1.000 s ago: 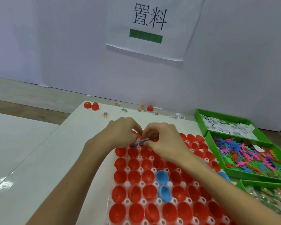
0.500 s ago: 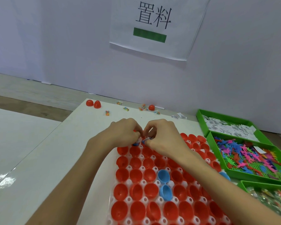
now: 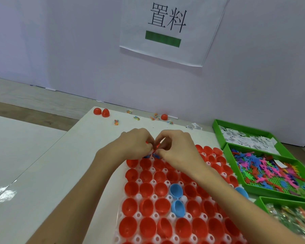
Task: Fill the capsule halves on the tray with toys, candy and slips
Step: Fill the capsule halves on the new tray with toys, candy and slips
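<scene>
White table (image 3: 60, 173) is running up to a pale wall with a paper sign (image 3: 165, 29) hanging on it.

Diff vs 1 s ago: both hands are staying over the far-left corner of the tray (image 3: 138, 215) and are barely drifting. The gap between the two sets of fingertips is closing, and they're now meeting. Tray contents are sitting unchanged.

Red capsule halves (image 3: 130, 224) are sitting in the tray sockets with mouths facing up, a few leaning slightly. Two blue halves (image 3: 176, 190) are sitting in adjacent sockets mid-tray, one behind the other, and another blue half (image 3: 242, 191) is lying at the tray's right edge. Rows are running away from the camera toward the wall. The near end is getting cut off by the frame, so I can't call the long axis.

Left hand (image 3: 132, 143) and right hand (image 3: 178, 148) are both curling tight, knuckles up, with fingertips bunching together and pinching a small piece (image 3: 156, 145). Only a red sliver is showing, so I can't tell what it is. Blue bits (image 3: 154, 154) are showing just under the fingertips.

Three green bins are lining up right of the tray:
- slips bin (image 3: 217, 124), farthest
- toy bin (image 3: 227, 155), in the middle
- candy bin (image 3: 261, 199), nearest

Loose red halves (image 3: 101, 112), candy packets (image 3: 116, 122) and stray slips (image 3: 195, 126) are lying along the table's far edge.
</scene>
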Motion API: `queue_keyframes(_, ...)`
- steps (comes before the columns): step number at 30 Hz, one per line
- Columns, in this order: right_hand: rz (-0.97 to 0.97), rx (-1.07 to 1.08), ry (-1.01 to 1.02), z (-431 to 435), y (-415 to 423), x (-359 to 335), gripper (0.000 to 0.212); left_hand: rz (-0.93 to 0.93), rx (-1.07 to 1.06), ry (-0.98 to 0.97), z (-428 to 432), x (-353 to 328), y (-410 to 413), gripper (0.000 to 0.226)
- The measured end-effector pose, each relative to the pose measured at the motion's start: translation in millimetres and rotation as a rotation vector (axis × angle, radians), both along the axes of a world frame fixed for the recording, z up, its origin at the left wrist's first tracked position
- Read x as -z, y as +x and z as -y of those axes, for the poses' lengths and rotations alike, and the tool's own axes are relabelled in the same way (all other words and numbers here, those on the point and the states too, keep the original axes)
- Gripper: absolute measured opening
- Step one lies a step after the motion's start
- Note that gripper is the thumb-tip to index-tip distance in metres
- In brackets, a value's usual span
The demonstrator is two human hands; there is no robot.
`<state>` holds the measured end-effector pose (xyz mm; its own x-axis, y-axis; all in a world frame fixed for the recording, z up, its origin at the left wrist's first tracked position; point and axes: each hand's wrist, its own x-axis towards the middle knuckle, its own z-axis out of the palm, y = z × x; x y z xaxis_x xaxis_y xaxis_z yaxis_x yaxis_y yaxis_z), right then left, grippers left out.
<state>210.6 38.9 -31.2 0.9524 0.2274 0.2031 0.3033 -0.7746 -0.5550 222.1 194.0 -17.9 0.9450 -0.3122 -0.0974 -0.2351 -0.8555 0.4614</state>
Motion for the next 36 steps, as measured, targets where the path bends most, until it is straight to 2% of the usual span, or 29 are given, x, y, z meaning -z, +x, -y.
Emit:
queue_keyframes(3,0.074,-0.054,-0.053,-2.8,-1.2,3.3,0.020,-0.001,-0.008,0.016,0.1,-0.6,-0.1,0.023)
queue_keyframes(8,0.138,-0.094,-0.107,-5.2,-3.7,8.3,0.025,-0.003,-0.017,0.024,0.2,0.9,1.1,0.027)
queue_keyframes(15,0.080,-0.063,0.112,8.7,-4.0,8.9,0.011,-0.006,-0.011,0.005,-0.9,0.0,0.3,0.030)
queue_keyframes(17,0.136,-0.056,0.209,23.3,-3.7,3.8,0.008,-0.012,-0.012,0.000,-1.3,-0.6,0.0,0.031)
queue_keyframes(20,0.250,0.100,0.234,70.3,12.3,-7.4,0.013,-0.033,-0.009,-0.046,-2.9,-1.0,0.4,0.029)
queue_keyframes(22,0.245,0.278,0.188,113.4,29.6,-11.4,0.012,-0.037,-0.003,-0.063,-2.7,-2.3,-1.1,0.028)
queue_keyframes(25,0.166,0.545,0.088,182.7,51.4,-10.3,0.012,0.011,0.016,-0.038,1.8,-7.8,-5.9,0.027)
queue_keyframes(28,-0.005,0.736,-0.154,245.3,61.6,-6.7,0.017,0.126,0.023,-0.030,9.0,-19.2,-12.0,0.025)
queue_keyframes(31,-0.216,0.774,-0.241,277.0,63.2,-2.1,0.013,0.223,0.045,-0.076,18.4,-32.1,-20.5,0.024)
queue_keyframes(36,-0.100,0.725,-0.185,280.4,68.7,5.6,0.006,0.308,0.126,-0.145,32.3,-44.4,-33.8,0.023)
